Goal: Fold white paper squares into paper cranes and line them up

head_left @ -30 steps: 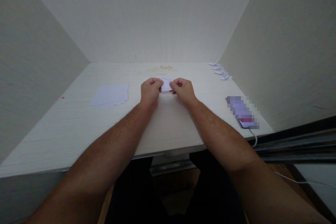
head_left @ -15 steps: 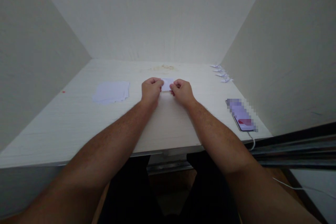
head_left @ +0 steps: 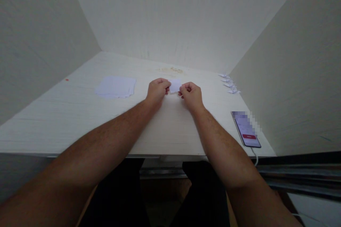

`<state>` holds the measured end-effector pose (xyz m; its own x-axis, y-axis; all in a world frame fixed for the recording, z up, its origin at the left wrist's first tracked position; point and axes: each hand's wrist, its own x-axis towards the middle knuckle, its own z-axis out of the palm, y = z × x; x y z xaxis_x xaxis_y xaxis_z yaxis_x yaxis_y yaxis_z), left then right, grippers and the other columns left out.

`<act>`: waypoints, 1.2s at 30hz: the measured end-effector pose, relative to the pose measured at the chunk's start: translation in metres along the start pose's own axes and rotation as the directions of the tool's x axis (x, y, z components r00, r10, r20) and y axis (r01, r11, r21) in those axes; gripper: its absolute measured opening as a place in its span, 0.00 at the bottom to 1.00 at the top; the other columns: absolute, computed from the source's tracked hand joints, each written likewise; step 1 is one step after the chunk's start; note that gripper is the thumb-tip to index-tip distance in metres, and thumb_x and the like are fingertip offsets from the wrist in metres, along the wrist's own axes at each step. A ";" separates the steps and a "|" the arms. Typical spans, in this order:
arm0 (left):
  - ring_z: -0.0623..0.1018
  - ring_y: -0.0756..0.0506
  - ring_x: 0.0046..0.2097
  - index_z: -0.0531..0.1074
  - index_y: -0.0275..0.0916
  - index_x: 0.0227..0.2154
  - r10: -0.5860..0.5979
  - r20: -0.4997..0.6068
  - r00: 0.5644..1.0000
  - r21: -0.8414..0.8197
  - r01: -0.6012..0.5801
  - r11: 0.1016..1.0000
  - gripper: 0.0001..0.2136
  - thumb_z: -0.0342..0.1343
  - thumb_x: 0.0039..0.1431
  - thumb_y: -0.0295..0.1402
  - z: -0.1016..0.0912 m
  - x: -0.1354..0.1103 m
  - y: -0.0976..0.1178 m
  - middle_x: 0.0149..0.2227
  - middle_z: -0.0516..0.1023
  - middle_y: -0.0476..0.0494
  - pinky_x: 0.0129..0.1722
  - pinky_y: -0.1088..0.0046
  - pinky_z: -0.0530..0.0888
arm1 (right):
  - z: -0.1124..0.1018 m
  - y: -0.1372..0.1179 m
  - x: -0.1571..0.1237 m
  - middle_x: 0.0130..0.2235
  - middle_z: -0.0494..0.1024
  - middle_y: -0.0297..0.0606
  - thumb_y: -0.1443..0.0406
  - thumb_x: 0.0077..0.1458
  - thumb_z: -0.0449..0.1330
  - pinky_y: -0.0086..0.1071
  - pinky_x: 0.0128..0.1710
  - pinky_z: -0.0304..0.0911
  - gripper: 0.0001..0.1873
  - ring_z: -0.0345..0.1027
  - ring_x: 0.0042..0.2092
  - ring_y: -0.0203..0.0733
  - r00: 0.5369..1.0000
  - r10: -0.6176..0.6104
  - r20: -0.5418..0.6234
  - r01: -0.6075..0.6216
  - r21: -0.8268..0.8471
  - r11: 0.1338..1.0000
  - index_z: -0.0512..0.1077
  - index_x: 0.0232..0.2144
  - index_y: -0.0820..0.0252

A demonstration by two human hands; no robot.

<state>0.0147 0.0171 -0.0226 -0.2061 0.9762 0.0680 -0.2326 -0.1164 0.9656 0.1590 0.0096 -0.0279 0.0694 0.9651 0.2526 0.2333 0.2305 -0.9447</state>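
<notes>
A small white piece of paper (head_left: 175, 85) is pinched between both my hands over the middle of the pale wooden table (head_left: 80, 113). My left hand (head_left: 157, 90) grips its left edge with curled fingers. My right hand (head_left: 191, 94) grips its right edge the same way. The paper stands slightly raised off the tabletop, partly hidden by my fingers.
A stack of white paper sheets (head_left: 116, 87) lies to the left. Several small folded paper figures (head_left: 229, 84) sit in a row by the right wall. A phone (head_left: 247, 130) with a cable lies at the right front. Walls close in the table on three sides.
The view has tilted and shifted, so the table looks turned. My hands stay closed on the paper, which now stands more upright between them.
</notes>
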 end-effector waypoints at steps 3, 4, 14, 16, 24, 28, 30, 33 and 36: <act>0.66 0.51 0.22 0.70 0.38 0.18 -0.010 0.045 0.999 0.061 0.008 0.998 0.04 0.59 0.43 0.26 -0.001 -0.001 -0.001 0.19 0.68 0.48 0.22 0.74 0.61 | -0.004 -0.001 0.002 0.24 0.76 0.32 0.62 0.52 0.60 0.29 0.29 0.65 0.06 0.70 0.26 0.34 0.999 0.014 -0.052 -0.013 0.027 1.000 0.70 0.29 0.59; 0.66 0.51 0.22 0.70 0.38 0.18 -0.007 0.050 0.999 0.090 0.003 0.996 0.04 0.59 0.42 0.26 -0.001 -0.001 0.000 0.19 0.68 0.48 0.22 0.74 0.61 | -0.005 -0.002 0.003 0.23 0.75 0.32 0.62 0.52 0.60 0.29 0.28 0.64 0.06 0.69 0.25 0.34 0.998 0.013 -0.058 -0.011 0.027 1.000 0.70 0.28 0.59; 0.70 0.51 0.26 0.76 0.36 0.23 0.000 0.210 0.978 0.196 -0.042 0.980 0.05 0.65 0.43 0.30 -0.001 -0.016 0.018 0.23 0.75 0.48 0.27 0.74 0.65 | -0.008 -0.010 -0.006 0.19 0.71 0.30 0.64 0.46 0.60 0.28 0.23 0.55 0.06 0.63 0.23 0.34 0.995 -0.018 0.100 0.025 -0.075 0.997 0.67 0.22 0.58; 0.69 0.51 0.24 0.75 0.36 0.20 -0.003 0.214 0.977 0.247 -0.051 0.968 0.05 0.65 0.43 0.30 -0.001 -0.017 0.019 0.20 0.73 0.49 0.26 0.74 0.63 | -0.007 -0.008 -0.007 0.20 0.71 0.29 0.63 0.47 0.60 0.28 0.24 0.54 0.06 0.62 0.23 0.34 0.995 -0.047 0.092 0.057 -0.111 0.992 0.67 0.22 0.57; 0.69 0.51 0.24 0.74 0.37 0.20 0.019 0.267 0.963 0.192 -0.073 0.979 0.05 0.65 0.43 0.30 -0.004 -0.011 0.010 0.20 0.72 0.49 0.25 0.74 0.63 | -0.006 -0.007 -0.010 0.22 0.70 0.30 0.58 0.52 0.60 0.30 0.26 0.55 0.11 0.61 0.25 0.34 0.982 -0.124 0.140 0.145 -0.153 0.977 0.68 0.23 0.57; 0.67 0.52 0.24 0.75 0.37 0.19 0.086 0.263 0.961 0.243 -0.153 0.958 0.04 0.64 0.44 0.29 -0.002 -0.015 0.016 0.20 0.72 0.50 0.26 0.74 0.63 | -0.007 -0.011 -0.010 0.21 0.66 0.28 0.59 0.52 0.59 0.29 0.26 0.52 0.12 0.57 0.25 0.33 0.978 -0.151 0.146 0.175 -0.173 0.969 0.66 0.21 0.56; 0.66 0.52 0.24 0.74 0.37 0.19 0.121 0.238 0.964 0.275 -0.187 0.943 0.04 0.63 0.44 0.28 -0.001 -0.018 0.018 0.19 0.72 0.51 0.25 0.74 0.62 | -0.007 -0.013 -0.010 0.20 0.65 0.28 0.60 0.52 0.60 0.29 0.26 0.51 0.12 0.55 0.25 0.33 0.977 -0.162 0.140 0.186 -0.181 0.966 0.65 0.20 0.57; 0.66 0.52 0.24 0.75 0.37 0.19 0.153 0.196 0.969 0.309 -0.209 0.928 0.04 0.63 0.45 0.28 0.000 -0.018 0.019 0.19 0.72 0.51 0.25 0.74 0.61 | -0.006 -0.014 -0.009 0.19 0.61 0.27 0.61 0.52 0.59 0.30 0.26 0.49 0.14 0.53 0.25 0.33 0.977 -0.172 0.129 0.197 -0.209 0.958 0.63 0.18 0.57; 0.68 0.51 0.25 0.75 0.37 0.19 0.158 0.174 0.972 0.311 -0.207 0.928 0.04 0.63 0.45 0.28 0.001 -0.017 0.017 0.20 0.73 0.50 0.26 0.74 0.62 | -0.006 -0.015 -0.010 0.18 0.58 0.27 0.62 0.52 0.58 0.30 0.26 0.47 0.16 0.51 0.24 0.33 0.978 -0.165 0.125 0.192 -0.250 0.949 0.61 0.16 0.57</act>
<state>0.0154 -0.0009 -0.0071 -0.0715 0.9623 0.2624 0.1228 -0.2525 0.9598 0.1602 -0.0043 -0.0152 -0.0917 0.9217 0.3770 0.4771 0.3730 -0.7958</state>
